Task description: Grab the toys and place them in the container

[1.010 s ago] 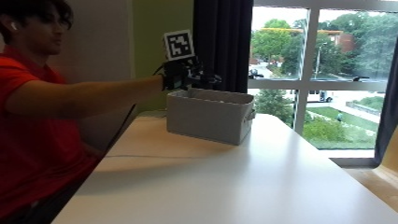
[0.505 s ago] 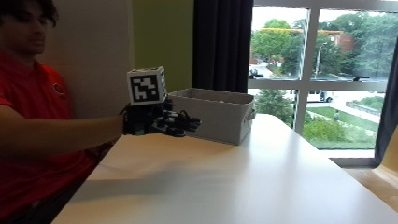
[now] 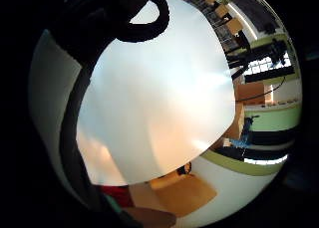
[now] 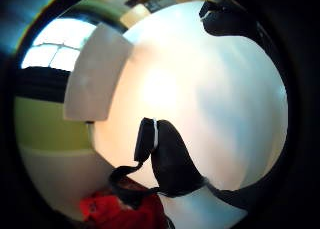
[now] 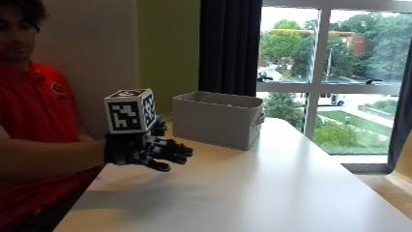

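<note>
In the outside view my gloved right hand (image 5: 151, 152) hovers above the near left part of the white table (image 5: 270, 193), palm down, fingers relaxed and holding nothing. The grey fabric container (image 5: 217, 119) stands at the table's far side, a short way beyond the hand. No toys show on the tabletop, and the container's inside is hidden. The thumb side palm view shows the container (image 4: 95, 79) beside bare table (image 4: 215, 114), with a gloved finger (image 4: 170, 159) over it. The little finger side palm view shows only bare tabletop (image 3: 159, 103).
A wall lies to the left of the table and a large window (image 5: 334, 72) with a dark curtain (image 5: 230, 46) behind it. The person's red sleeve (image 5: 38, 111) is at the left edge.
My hand has drawn back from over the container toward the near left of the table and sunk lower, holding nothing.
</note>
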